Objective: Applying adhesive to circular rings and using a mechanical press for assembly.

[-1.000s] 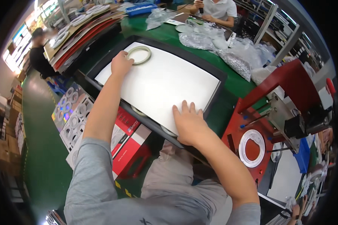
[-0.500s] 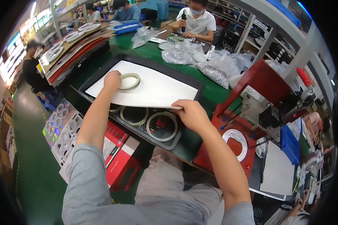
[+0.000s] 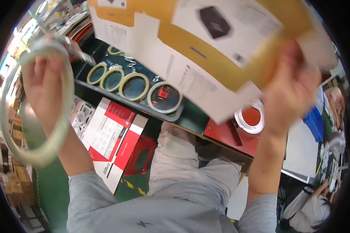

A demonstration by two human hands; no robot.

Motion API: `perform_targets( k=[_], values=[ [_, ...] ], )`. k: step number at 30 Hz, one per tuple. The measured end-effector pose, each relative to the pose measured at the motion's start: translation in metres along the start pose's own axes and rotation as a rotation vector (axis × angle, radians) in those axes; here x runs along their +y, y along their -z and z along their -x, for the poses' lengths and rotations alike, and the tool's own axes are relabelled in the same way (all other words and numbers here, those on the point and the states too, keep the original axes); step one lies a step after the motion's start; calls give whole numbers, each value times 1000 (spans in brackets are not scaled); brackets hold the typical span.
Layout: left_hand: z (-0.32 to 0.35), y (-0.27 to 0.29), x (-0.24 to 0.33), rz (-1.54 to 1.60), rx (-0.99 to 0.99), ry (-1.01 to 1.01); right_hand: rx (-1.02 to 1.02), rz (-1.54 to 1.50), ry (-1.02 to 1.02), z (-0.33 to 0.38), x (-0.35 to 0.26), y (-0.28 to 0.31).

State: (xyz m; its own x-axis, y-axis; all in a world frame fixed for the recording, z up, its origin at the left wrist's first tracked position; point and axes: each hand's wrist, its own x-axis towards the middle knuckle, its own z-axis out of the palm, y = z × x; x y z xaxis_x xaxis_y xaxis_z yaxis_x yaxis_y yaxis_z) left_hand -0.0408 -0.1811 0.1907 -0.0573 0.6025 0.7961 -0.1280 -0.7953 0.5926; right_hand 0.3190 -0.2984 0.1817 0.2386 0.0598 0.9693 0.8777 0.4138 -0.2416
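Note:
Raised at the left, my left hand (image 3: pixel 44 87) is closed on a large pale, translucent ring (image 3: pixel 68 99), blurred by motion and close to the camera. My right hand (image 3: pixel 291 93) is also blurred and grips the right edge of a big cardboard sheet (image 3: pixel 163 58) printed in orange and white. The sheet is lifted and tilted above the black tray (image 3: pixel 128 104). Beneath it, several pale rings (image 3: pixel 123 86) lie in the tray, with small silvery bits and a red piece (image 3: pixel 163 92) beside them. The sheet covers the tray's far right part.
Right of the tray, a red machine base (image 3: pixel 225 134) carries a white ring (image 3: pixel 239 120). A red and white printed box panel (image 3: pixel 120 136) leans below the tray's left side. Farther right are a blue bin (image 3: pixel 314 122) and a white board (image 3: pixel 301 149).
The sheet has come up off the tray and turned, its printed side now showing, held by my right hand. My left hand has lifted the ring up and to the left.

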Motion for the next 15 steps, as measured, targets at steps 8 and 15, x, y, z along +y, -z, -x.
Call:
perform_targets(
  k=[8,15],
  values=[
    [106,-68,20,295,-586,88,98,237,-793,39,-24,370],
    [120,-126,-36,470,-989,253,418,394,-1482,238,-178,643]
  ],
)
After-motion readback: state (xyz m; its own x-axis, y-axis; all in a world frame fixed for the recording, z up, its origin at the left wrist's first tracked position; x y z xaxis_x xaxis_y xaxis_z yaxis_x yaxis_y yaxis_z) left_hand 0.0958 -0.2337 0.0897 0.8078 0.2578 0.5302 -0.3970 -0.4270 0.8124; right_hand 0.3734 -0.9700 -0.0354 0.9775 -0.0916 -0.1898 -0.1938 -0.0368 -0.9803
